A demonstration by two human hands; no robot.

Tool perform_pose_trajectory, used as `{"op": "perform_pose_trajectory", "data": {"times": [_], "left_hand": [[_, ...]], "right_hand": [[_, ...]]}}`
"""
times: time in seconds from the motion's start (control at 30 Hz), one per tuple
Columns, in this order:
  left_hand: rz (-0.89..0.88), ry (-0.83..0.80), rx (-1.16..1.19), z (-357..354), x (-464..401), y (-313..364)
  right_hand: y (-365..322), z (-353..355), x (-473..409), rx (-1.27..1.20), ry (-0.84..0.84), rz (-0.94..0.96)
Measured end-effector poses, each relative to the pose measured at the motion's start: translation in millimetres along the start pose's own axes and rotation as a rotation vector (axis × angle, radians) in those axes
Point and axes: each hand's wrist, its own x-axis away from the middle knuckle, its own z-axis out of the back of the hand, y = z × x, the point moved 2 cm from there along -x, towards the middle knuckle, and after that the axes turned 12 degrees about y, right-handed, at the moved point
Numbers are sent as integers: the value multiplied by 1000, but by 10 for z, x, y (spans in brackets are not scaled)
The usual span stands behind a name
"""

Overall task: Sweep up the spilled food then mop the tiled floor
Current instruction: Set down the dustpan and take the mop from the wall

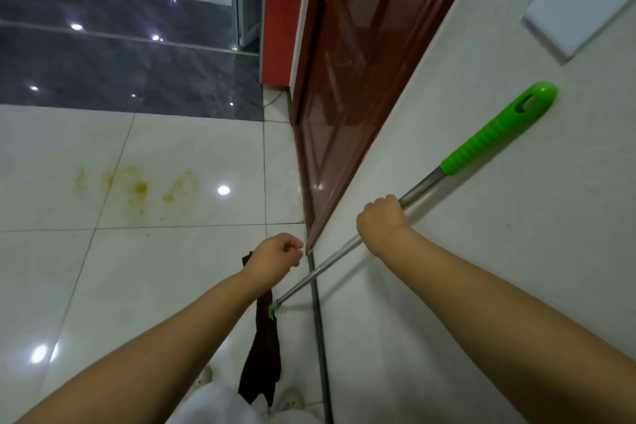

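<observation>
Head view looks down on a glossy white tiled floor [179, 262] bearing an orange-yellow stain [137, 188] well to the left of the brown door [347, 79]. Beyond the stain runs a dark grey tile band [120, 69]. Right of the door stands a pale wall [481, 217], and the mop [423, 182] leans along it, green grip uppermost. The right hand [382, 217] is wrapped around its metal pole. The left hand [275, 256] is curled; whether it holds the dark cloth [263, 354] below it cannot be told.

Single head-worn view, looking steeply down, close over tiled floor [172, 268], wall [481, 217] at right
</observation>
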Motion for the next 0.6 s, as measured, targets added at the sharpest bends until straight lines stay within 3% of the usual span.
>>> {"op": "perform_pose_trajectory", "data": {"times": [0.2,0.6], "left_hand": [[132,86,158,-226,334,-121],[263,273,326,507,796,-566]], "right_hand": [[30,8,4,68,41,128],[-403,806,155,154,189,253]]}}
